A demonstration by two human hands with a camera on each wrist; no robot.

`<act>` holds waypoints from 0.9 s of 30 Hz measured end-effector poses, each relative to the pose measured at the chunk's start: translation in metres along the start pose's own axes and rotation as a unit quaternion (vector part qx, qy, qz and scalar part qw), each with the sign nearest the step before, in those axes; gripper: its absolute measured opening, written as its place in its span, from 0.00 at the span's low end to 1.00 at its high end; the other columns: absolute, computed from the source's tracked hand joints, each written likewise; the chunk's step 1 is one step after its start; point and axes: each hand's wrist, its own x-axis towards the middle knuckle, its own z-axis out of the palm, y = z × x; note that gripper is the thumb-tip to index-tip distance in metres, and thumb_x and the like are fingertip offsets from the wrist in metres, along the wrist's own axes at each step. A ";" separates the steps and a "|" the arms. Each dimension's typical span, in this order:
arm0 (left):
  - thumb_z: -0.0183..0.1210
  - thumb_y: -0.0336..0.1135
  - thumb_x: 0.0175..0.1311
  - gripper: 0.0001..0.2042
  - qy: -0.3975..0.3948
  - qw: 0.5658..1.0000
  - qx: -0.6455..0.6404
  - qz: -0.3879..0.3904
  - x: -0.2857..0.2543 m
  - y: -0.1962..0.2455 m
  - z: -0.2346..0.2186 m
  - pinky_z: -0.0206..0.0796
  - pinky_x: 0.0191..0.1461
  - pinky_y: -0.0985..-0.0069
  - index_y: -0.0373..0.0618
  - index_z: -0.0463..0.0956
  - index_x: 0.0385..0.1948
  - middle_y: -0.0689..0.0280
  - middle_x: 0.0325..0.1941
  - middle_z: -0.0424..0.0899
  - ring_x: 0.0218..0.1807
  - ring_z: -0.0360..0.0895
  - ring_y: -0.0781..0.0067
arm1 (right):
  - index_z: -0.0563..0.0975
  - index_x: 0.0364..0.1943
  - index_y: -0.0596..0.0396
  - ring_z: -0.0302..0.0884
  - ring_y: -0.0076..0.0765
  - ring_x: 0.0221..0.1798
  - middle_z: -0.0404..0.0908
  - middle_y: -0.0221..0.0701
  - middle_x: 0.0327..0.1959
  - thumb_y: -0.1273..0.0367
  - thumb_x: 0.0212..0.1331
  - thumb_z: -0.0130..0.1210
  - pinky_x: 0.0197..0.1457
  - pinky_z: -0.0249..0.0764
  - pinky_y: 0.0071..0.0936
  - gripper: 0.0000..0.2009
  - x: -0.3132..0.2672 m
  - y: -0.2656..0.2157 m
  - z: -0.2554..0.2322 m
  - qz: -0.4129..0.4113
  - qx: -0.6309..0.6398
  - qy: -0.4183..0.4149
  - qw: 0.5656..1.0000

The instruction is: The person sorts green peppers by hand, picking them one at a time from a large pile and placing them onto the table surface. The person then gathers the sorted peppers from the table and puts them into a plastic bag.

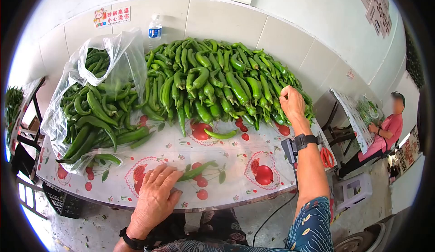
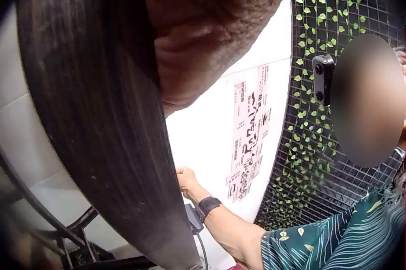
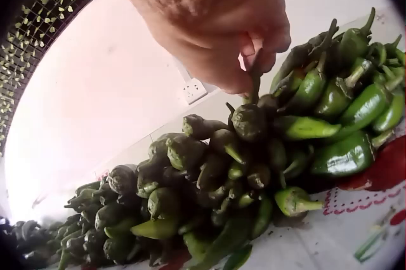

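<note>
My right hand (image 1: 293, 103) is at the right front of a large heap of green peppers (image 1: 213, 77). In the right wrist view, its thumb and fingers pinch the stem of a green pepper (image 3: 248, 123) at the heap's top. My left hand (image 1: 156, 191) is low over the table's near edge, knuckles up. Another green pepper (image 1: 198, 170) extends rightward from beside its index finger; I cannot tell whether the fingers grip it. The left wrist view shows only part of that hand (image 2: 196, 41) beside the dark table edge, its fingertips hidden.
A clear plastic bag (image 1: 54, 111) of peppers stands on the table's left. One loose pepper (image 1: 220, 134) lies before the heap. A water bottle (image 1: 155, 28) stands behind. Red-handled scissors (image 1: 326, 157) lie at the right edge; a stool (image 1: 353, 191) and another person (image 1: 389, 132) are beyond.
</note>
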 end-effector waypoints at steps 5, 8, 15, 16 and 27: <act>0.64 0.26 0.46 0.25 0.002 1.000 -0.008 -0.002 0.000 0.000 -0.001 0.58 0.67 0.55 0.42 0.73 0.52 0.57 0.57 0.76 0.64 0.68 0.48 | 0.79 0.36 0.47 0.79 0.49 0.41 0.82 0.37 0.38 0.71 0.54 0.61 0.45 0.73 0.43 0.06 0.007 0.006 0.002 0.030 0.051 -0.017 0.998; 0.65 0.27 0.48 0.24 0.005 1.000 0.004 0.005 0.000 0.000 -0.001 0.59 0.65 0.55 0.44 0.73 0.52 0.58 0.55 0.75 0.63 0.68 0.49 | 0.80 0.36 0.48 0.80 0.50 0.40 0.83 0.38 0.36 0.71 0.54 0.60 0.44 0.74 0.42 0.06 0.004 0.009 -0.002 -0.068 0.026 0.058 0.996; 0.64 0.27 0.47 0.25 0.008 1.000 0.001 0.011 0.001 -0.001 -0.001 0.59 0.65 0.55 0.42 0.73 0.52 0.57 0.55 0.76 0.62 0.69 0.49 | 0.81 0.38 0.54 0.80 0.26 0.30 0.84 0.32 0.28 0.71 0.58 0.56 0.36 0.75 0.26 0.07 -0.042 -0.086 -0.044 -0.112 0.180 -0.174 0.962; 0.63 0.27 0.47 0.24 0.006 1.000 -0.006 0.006 0.001 0.000 -0.001 0.59 0.66 0.55 0.42 0.73 0.52 0.56 0.55 0.76 0.63 0.68 0.48 | 0.82 0.38 0.54 0.82 0.29 0.31 0.85 0.34 0.30 0.70 0.58 0.56 0.36 0.76 0.27 0.07 -0.053 -0.098 -0.037 -0.135 0.183 -0.215 0.950; 0.63 0.27 0.45 0.25 0.012 0.999 0.003 0.032 -0.001 -0.003 0.004 0.59 0.64 0.54 0.41 0.74 0.51 0.55 0.54 0.77 0.61 0.70 0.46 | 0.80 0.39 0.54 0.80 0.52 0.31 0.82 0.39 0.27 0.72 0.52 0.53 0.37 0.76 0.43 0.10 -0.085 -0.120 -0.009 -0.231 0.035 -0.362 0.902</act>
